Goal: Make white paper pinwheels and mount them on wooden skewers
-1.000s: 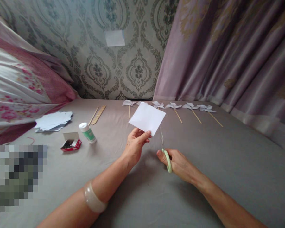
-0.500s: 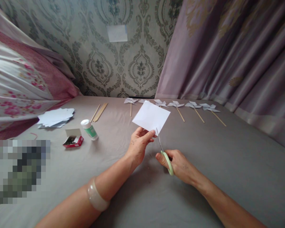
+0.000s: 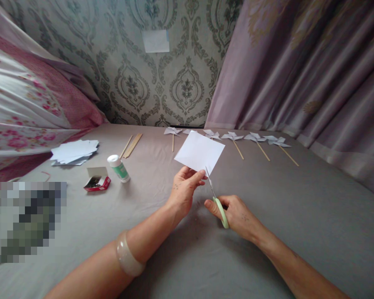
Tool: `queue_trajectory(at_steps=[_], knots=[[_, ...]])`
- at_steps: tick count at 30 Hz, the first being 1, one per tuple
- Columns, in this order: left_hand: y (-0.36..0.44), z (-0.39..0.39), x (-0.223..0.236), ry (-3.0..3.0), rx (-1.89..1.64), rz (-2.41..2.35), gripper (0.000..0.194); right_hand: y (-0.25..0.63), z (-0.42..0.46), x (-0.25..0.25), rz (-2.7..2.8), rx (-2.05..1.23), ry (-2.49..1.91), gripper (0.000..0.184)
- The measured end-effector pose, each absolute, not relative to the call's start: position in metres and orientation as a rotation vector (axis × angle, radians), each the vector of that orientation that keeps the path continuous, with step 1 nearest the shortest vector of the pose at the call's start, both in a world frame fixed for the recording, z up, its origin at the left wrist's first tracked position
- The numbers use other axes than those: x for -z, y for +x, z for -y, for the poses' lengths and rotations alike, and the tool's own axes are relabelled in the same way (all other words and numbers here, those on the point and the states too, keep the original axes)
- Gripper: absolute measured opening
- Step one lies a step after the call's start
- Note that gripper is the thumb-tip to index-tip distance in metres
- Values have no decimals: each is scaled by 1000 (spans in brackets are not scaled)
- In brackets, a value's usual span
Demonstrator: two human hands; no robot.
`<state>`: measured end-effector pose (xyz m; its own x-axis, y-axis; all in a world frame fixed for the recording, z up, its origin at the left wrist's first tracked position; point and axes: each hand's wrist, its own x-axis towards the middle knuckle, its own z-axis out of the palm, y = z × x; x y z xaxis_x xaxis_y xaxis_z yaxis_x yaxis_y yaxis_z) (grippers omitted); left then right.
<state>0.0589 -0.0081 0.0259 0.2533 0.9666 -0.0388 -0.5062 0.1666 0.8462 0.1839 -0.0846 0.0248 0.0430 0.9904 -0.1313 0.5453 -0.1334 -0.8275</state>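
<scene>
A white square sheet of paper (image 3: 200, 151) is pinched by its near edge in my left hand (image 3: 184, 189), thumb on top. My right hand (image 3: 237, 214) is closed round the pale green handle of a pair of scissors (image 3: 220, 212). The scissor blades point up and away and meet the paper's near corner, just right of my left thumb. How far they have cut in I cannot tell. Beyond the paper lies a row of white paper pinwheels (image 3: 233, 137) on wooden sticks, one of them partly hidden by the sheet.
On the left stand a white and green glue bottle (image 3: 118, 168) and an open red box (image 3: 97, 182) of small dark items. Behind them lie several wooden sticks (image 3: 132, 145) and a stack of white paper (image 3: 75, 152). A blurred-out patch (image 3: 31, 222) covers the near left.
The view has shifted slightly. Both hands keep their hold on the paper and the scissors, with the blades still at the same corner.
</scene>
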Motion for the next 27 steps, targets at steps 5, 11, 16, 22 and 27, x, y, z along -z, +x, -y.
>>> queue_trajectory(at_steps=[5,11,16,22,27], knots=[[59,9,-27,818,-1173,-690,22,184,84,-22,1548,-953,-1752,55],[60,9,-27,818,-1171,-693,23,184,83,-22,1511,-935,-1778,56],[59,8,-26,830,-1173,-688,22,184,83,-21,1519,-921,-1792,57],[59,7,-25,832,-1175,-676,24,184,83,-15,1519,-880,-1787,55],[59,7,-25,832,-1176,-676,23,185,83,-11,1495,-837,-1789,54]])
